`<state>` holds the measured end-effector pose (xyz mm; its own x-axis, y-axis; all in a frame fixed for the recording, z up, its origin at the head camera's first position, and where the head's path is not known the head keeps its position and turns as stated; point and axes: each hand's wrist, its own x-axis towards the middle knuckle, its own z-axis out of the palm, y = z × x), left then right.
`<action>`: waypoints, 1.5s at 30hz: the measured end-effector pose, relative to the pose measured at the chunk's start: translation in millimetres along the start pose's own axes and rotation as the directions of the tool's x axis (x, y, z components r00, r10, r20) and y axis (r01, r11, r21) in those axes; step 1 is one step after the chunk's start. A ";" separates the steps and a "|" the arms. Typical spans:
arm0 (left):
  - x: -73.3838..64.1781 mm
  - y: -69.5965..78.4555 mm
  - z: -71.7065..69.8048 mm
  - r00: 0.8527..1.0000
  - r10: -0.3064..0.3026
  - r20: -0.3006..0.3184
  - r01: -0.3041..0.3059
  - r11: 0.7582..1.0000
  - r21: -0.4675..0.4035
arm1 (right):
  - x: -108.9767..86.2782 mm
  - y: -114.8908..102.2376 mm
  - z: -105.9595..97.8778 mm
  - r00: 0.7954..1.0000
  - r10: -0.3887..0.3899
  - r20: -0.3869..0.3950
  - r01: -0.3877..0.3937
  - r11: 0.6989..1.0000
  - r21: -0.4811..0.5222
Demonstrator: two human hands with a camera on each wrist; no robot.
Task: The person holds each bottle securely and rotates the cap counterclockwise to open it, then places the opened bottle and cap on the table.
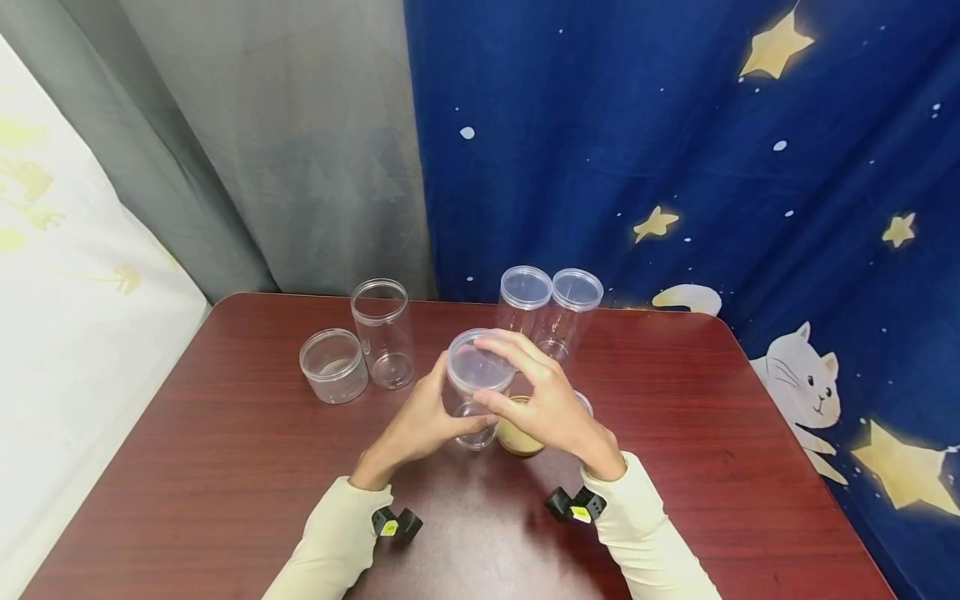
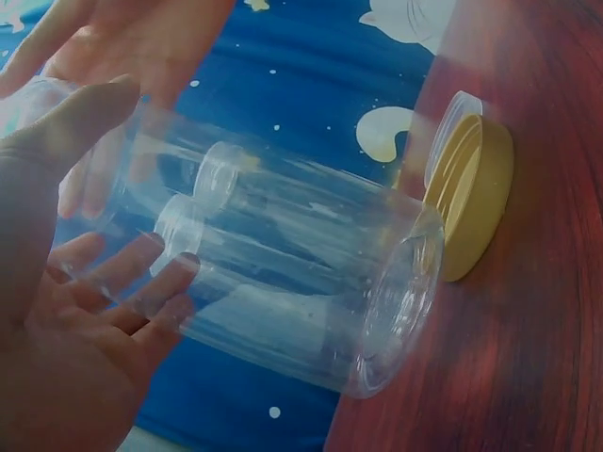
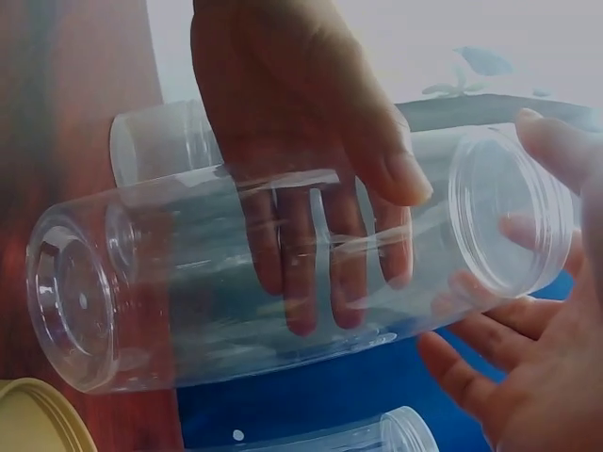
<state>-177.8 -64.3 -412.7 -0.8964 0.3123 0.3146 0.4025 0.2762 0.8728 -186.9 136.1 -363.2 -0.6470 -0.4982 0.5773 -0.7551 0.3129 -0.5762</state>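
A tall clear plastic jar (image 3: 188,282) stands upright near the middle of the table, with a clear lid (image 1: 480,363) on its mouth. My left hand (image 1: 422,423) holds the jar's side, thumb on one face and fingers around the other. Over the top comes my right hand (image 1: 547,400), its fingers and thumb spread around the lid's rim. In the right wrist view the jar's walls show the left fingers through them. Whether the jar's base touches the table cannot be told. A gold lid (image 2: 485,202) lies just right of the jar, partly under the right hand.
Two tall lidded jars, one (image 1: 526,287) beside another (image 1: 577,290), stand at the back. On the left are a tall jar (image 1: 382,333) and a short, wide jar (image 1: 333,371), both apparently lidless. A clear lid (image 1: 584,403) peeks out behind the right hand. Curtains (image 1: 525,167) hang behind the table.
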 end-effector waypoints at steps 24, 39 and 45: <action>-0.8 1.1 -3.7 0.995 0.007 0.100 -0.001 0.998 -0.065 | 1.4 7.2 -15.5 0.986 -0.036 0.164 0.001 0.978 0.207; 0.0 -0.9 -3.1 0.993 0.036 0.111 -0.031 0.998 -0.052 | 2.8 11.0 -18.3 0.978 -0.063 0.196 0.007 0.962 0.274; 1.9 -1.5 1.2 0.996 0.031 0.081 -0.028 0.999 -0.037 | 1.5 9.0 -18.5 0.987 -0.032 0.156 -0.003 0.975 0.220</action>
<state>-179.9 -63.1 -413.9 -0.8656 0.3933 0.3099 0.4201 0.2336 0.8769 -196.6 153.2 -356.8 -0.5982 -0.6276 0.4982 -0.7108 0.1287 -0.6915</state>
